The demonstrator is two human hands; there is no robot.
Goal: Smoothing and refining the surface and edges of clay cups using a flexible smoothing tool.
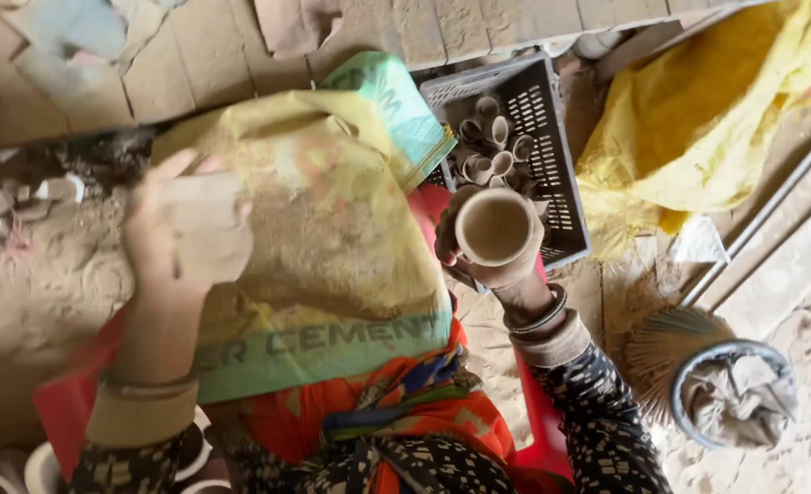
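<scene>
Clay cup (494,227) held in right hand (492,265) | more cups stacked in grey crate (552,146) beyond | left hand (181,229) pressed on dusty sack (332,247), grip unclear | yellow sheet (698,119) far right

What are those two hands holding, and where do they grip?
Right hand cups a clay cup round its lower body. Left hand lies on the sack; any grip cannot be told.

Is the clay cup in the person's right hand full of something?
No, the clay cup held by the right hand shows a bare, hollow inside with nothing in it.
</scene>
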